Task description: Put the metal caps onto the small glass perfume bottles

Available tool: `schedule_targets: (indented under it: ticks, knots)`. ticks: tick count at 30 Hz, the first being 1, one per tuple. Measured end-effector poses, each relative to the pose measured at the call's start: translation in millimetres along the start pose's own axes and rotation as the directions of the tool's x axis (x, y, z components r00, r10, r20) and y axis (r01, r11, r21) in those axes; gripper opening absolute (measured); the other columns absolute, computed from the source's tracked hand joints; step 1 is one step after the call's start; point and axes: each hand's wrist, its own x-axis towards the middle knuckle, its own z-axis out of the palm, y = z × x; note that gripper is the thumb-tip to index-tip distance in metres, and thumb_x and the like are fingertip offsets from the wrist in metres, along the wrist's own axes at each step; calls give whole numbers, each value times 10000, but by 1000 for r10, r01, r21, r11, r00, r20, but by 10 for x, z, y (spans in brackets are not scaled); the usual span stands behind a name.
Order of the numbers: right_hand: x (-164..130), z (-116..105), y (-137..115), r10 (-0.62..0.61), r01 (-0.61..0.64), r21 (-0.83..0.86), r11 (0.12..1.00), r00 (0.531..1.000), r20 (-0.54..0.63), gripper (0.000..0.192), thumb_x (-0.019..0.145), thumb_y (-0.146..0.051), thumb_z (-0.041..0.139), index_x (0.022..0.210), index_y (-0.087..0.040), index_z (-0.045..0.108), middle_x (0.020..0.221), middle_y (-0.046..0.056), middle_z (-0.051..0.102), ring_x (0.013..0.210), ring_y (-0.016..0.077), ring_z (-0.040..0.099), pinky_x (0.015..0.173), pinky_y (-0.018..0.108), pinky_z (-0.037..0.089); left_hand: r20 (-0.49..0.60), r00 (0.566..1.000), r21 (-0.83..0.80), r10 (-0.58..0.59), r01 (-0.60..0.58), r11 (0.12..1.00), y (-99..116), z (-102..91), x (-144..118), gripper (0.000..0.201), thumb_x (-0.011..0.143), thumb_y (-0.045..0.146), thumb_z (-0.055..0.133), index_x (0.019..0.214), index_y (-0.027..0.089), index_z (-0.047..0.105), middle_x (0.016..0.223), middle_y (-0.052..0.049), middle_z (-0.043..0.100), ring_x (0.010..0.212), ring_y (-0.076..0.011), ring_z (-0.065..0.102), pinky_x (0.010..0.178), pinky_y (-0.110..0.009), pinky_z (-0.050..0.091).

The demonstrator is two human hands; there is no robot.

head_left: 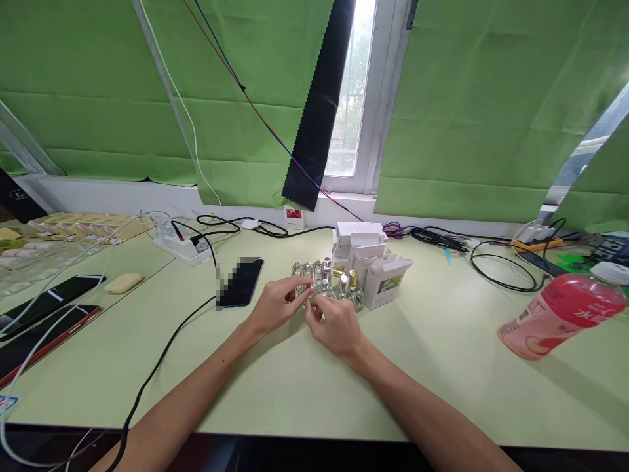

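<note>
Small glass bottles with shiny gold and silver caps are clustered at the middle of the table, some standing and some seemingly lying down. Just in front of them, my left hand reaches in with thumb and fingers pinched together. My right hand is curled close beside it, its thumb and forefinger also pinched, and the fingertips of both hands nearly meet. Whatever sits between the fingers is too small and covered to make out. Several white cardboard boxes stand right behind and beside the bottles; the nearest has its flap up.
A phone lies left of the hands, with a black cable running beside it. Further left are two more dark phones, a yellowish soap-like bar and a power strip. A pink drink bottle lies tilted at right.
</note>
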Motion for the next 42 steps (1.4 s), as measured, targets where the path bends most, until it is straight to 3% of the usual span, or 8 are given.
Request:
schedule_targets:
  ticks: [4, 8, 21, 30, 42]
  knots:
    - [2, -5, 6, 8, -7, -27, 1000, 1000, 30, 271, 925, -212, 480, 656, -193, 506, 548, -38, 612, 462, 78, 551, 513, 213, 295, -41, 999, 5, -5, 5, 1000, 27, -3, 8, 176, 920, 310, 601, 972, 186, 715, 628, 36, 657, 455, -58, 468, 501, -172, 431]
    - [3, -5, 3, 23, -21, -43, 999, 998, 53, 262, 917, -203, 483, 656, -198, 508, 553, -34, 617, 464, 83, 549, 508, 218, 294, -16, 1000, 1, 10, -10, 1000, 27, -8, 4, 179, 929, 310, 591, 967, 188, 715, 663, 28, 674, 467, -57, 476, 511, -172, 436]
    - [-2, 7, 13, 42, -42, -49, 998, 999, 2, 271, 920, -202, 480, 654, -194, 531, 537, -32, 606, 465, 85, 551, 506, 219, 291, -2, 1000, -67, 18, -19, 998, -39, 12, -8, 146, 921, 298, 610, 897, 186, 699, 789, 2, 729, 504, -60, 490, 492, -177, 435]
    - [-8, 11, 3, 146, -149, -91, 985, 988, -40, 89, 876, -216, 568, 864, -184, 650, 533, -44, 642, 470, 107, 604, 505, 225, 319, 32, 999, -152, 15, -10, 988, -48, -14, 14, 173, 915, 308, 611, 879, 166, 704, 914, -55, 760, 542, -68, 574, 488, -178, 470]
    - [-30, 40, -10, 144, -137, -160, 978, 989, 34, 240, 887, -311, 605, 1060, -164, 684, 557, -20, 684, 473, 133, 629, 502, 240, 333, 20, 999, -213, -29, 33, 977, -27, -13, 36, 218, 908, 325, 626, 826, 157, 736, 915, -74, 774, 584, -91, 620, 480, -179, 484]
